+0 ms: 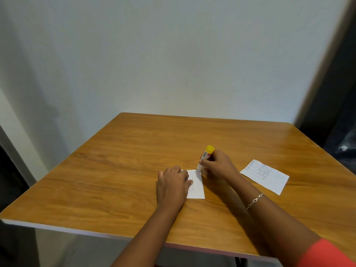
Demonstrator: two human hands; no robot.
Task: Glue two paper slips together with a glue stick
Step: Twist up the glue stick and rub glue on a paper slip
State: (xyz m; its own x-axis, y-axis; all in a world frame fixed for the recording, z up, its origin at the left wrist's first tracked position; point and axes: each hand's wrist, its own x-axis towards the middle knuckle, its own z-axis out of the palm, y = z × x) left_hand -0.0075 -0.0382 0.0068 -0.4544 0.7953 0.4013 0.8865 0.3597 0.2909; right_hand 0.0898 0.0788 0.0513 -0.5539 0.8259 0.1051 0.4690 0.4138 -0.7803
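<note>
A white paper slip (197,186) lies flat near the middle of the wooden table (115,170). My left hand (172,186) rests palm-down on the slip's left part, fingers spread flat, pinning it. My right hand (216,164) grips a glue stick (205,157) with a white body, red label and yellow end pointing up. Its lower tip touches the slip's far right corner. A second slip (264,176), printed with blue text and lines, lies to the right, apart from both hands.
The table stands against a white wall (173,54). Its front edge runs close to my body. A dark area with a dark bag (344,149) is past the table's right side.
</note>
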